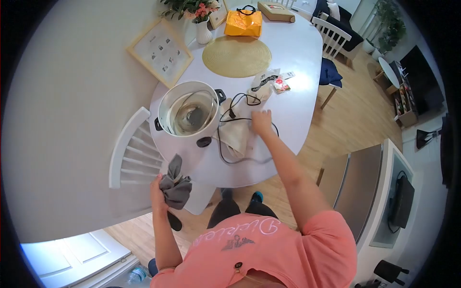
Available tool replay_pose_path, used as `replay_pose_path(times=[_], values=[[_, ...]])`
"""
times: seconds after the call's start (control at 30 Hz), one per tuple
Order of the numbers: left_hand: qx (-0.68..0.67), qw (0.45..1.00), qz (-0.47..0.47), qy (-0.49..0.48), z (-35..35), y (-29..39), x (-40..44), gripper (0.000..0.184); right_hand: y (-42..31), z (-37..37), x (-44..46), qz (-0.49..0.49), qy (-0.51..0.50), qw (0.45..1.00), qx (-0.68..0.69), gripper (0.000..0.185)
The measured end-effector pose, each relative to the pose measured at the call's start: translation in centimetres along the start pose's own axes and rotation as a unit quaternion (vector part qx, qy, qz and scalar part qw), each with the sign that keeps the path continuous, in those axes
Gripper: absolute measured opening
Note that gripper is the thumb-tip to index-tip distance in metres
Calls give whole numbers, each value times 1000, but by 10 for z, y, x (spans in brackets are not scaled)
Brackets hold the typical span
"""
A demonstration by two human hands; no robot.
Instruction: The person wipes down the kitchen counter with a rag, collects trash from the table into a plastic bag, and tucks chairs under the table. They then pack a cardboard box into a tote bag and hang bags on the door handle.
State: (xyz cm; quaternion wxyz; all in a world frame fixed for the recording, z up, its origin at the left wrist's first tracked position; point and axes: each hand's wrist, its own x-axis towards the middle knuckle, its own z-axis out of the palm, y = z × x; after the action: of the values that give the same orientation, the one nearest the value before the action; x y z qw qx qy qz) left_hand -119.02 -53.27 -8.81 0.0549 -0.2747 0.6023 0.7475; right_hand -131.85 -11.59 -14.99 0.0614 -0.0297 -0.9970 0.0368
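My left hand point(157, 193) is closed around a gathered grey cloth point(175, 188), held low beside the table's near left edge. A narrow light band circles the cloth's middle. My right hand point(261, 123) rests on the table with fingers curled down, so what they grip is hidden. A black cord point(240, 119) runs up to this hand and shows again beyond it. Just left of the hand lies a crumpled beige cloth point(235, 137). The white pot point(165, 113) with black handles and a black dial stands farther left, with a clear glass piece point(185, 108) inside.
Past my right hand lie a clear plastic bag point(263, 81) and a small red-and-white packet point(281, 85). A round woven placemat point(236, 56), an orange bag point(243, 23), a flower vase point(204, 32) and a leaning frame point(161, 53) stand farther back. A white chair point(134, 149) is at left.
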Motion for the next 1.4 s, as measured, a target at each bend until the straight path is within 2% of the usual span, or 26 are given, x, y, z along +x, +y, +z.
replay_pose_path(times=[0.07, 0.1, 0.2, 0.27, 0.3, 0.4, 0.5, 0.53, 0.6, 0.63, 0.7, 0.73, 0.8, 0.87, 0.97, 1.0, 1.07, 1.1, 1.17, 1.2, 1.27, 1.3, 1.4], values=[[44, 998, 32, -32, -4, 31, 6, 34, 12, -35, -1, 0, -159, 979, 129, 17], [94, 994, 40, -41, -5, 45, 11, 26, 10, -57, 3, 1, -235, 953, 193, 19], [203, 976, 77, -14, 10, 87, 21, 21, -18, -123, 29, -65, -58, 980, 180, 29], [187, 978, 64, -70, 0, 94, 61, 20, -23, -94, 65, -226, 106, 961, 116, 31], [177, 978, 59, -97, -2, 98, 78, 19, -22, -74, 78, -304, 186, 931, 79, 33], [185, 966, 151, -96, 19, 121, 89, 25, -18, -30, 92, -293, 61, 954, 36, 38], [207, 962, 111, -140, 19, 130, 102, 32, -15, -38, 82, -128, -51, 987, 87, 43], [212, 960, 100, -151, 22, 132, 107, 32, -17, -47, 79, -58, -95, 980, 166, 45], [222, 955, 81, -177, 35, 137, 119, 34, -18, -72, 76, 85, -174, 929, 316, 49], [209, 956, 66, -193, 40, 136, 131, 36, -24, -94, 81, 157, -219, 881, 388, 56], [187, 955, 37, -230, 49, 128, 157, 39, -38, -111, 92, 166, -211, 844, 465, 58], [223, 946, 36, -231, 54, 129, 160, 39, -46, -118, 97, 171, -204, 822, 503, 59], [299, 924, 36, -234, 65, 131, 163, 38, -63, -132, 103, 112, -315, 860, 385, 58], [291, 926, 13, -240, 73, 134, 156, 37, -69, -117, 105, 108, -332, 866, 359, 52], [250, 937, 10, -244, 74, 125, 156, 35, -59, -85, 103, 115, -295, 857, 407, 48], [232, 941, 14, -245, 75, 121, 157, 35, -62, -76, 96, 113, -229, 872, 418, 44], [260, 935, 44, -236, 78, 121, 148, 32, -63, -94, 77, 153, -244, 863, 416, 42], [275, 932, 57, -229, 80, 122, 142, 31, -59, -90, 66, 148, -203, 869, 425, 40], [243, 932, 61, -262, 92, 127, 123, 24, -46, -78, 45, 138, -125, 879, 440, 38], [227, 932, 62, -275, 97, 130, 113, 20, -36, -83, 34, 140, -130, 877, 440, 37], [243, 921, 65, -298, 119, 141, 89, 19, -9, -116, 6, 140, -140, 875, 442, 37], [252, 914, 66, -312, 137, 148, 67, 19, -1, -163, -17, 166, -153, 852, 473, 35], [260, 892, 75, -361, 186, 154, 12, 19, 54, -198, -67, 226, -139, 838, 477, 34]])
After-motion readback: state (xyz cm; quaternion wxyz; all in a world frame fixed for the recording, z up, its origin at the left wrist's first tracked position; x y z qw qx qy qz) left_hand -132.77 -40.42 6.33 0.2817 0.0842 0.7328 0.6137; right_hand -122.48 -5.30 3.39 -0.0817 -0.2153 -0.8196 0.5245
